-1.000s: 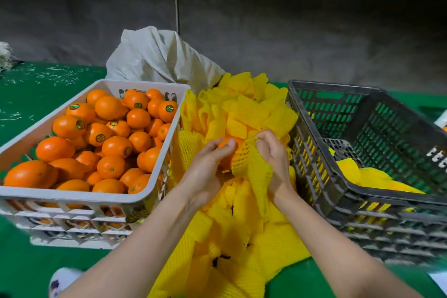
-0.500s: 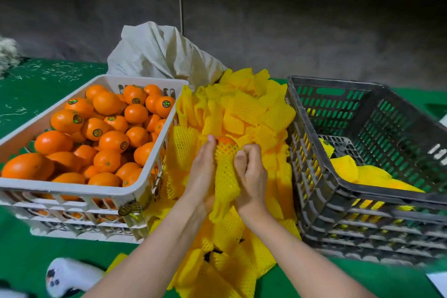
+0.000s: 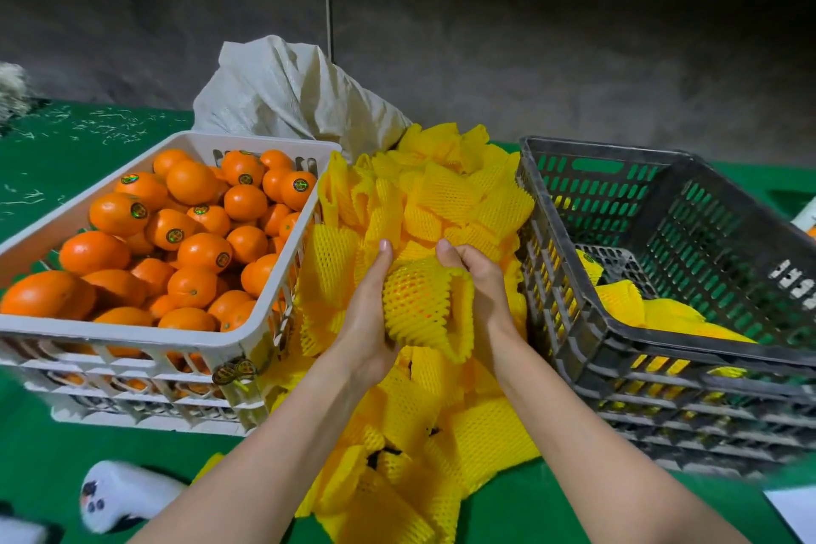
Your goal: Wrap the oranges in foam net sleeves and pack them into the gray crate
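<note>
— Yellow foam at the centre?
— Yes: a foam net sleeve (image 3: 459, 322) stretched over an orange (image 3: 410, 300). The left hand (image 3: 366, 314) and right hand (image 3: 481, 292) both curl round it, above the loose sleeves (image 3: 441, 208).
— The crates?
— White crate (image 3: 132, 333) of bare oranges (image 3: 194, 252) at nine o'clock; gray crate (image 3: 552, 261) at three, with wrapped fruit (image 3: 627, 300) on its floor.
— Further back?
— Pale woven sack (image 3: 287, 93) at twelve.
</note>
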The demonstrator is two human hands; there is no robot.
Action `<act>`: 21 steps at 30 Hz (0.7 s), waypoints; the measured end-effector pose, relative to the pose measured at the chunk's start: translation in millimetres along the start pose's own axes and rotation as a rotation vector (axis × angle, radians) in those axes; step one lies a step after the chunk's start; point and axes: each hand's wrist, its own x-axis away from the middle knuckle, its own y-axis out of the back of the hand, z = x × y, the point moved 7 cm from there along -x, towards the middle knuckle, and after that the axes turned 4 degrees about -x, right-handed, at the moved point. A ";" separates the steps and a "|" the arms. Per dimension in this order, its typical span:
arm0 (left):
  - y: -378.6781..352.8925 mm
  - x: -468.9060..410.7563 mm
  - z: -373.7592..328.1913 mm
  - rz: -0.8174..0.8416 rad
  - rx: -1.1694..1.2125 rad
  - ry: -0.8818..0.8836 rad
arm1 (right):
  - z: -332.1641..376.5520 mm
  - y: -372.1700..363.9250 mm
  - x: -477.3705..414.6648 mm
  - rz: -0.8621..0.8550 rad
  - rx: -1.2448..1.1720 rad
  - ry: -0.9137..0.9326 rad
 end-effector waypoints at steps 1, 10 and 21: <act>-0.2 0.8 -1.4 -0.023 0.018 0.002 | -4.9 -1.7 2.1 0.003 -0.057 -0.051; 16.9 -1.8 -5.8 -0.251 0.135 0.021 | -11.5 -3.8 20.1 -0.009 0.006 -0.064; 24.4 2.7 -36.7 -0.433 -0.612 -0.596 | -36.3 -0.2 16.0 -0.046 -0.023 -0.286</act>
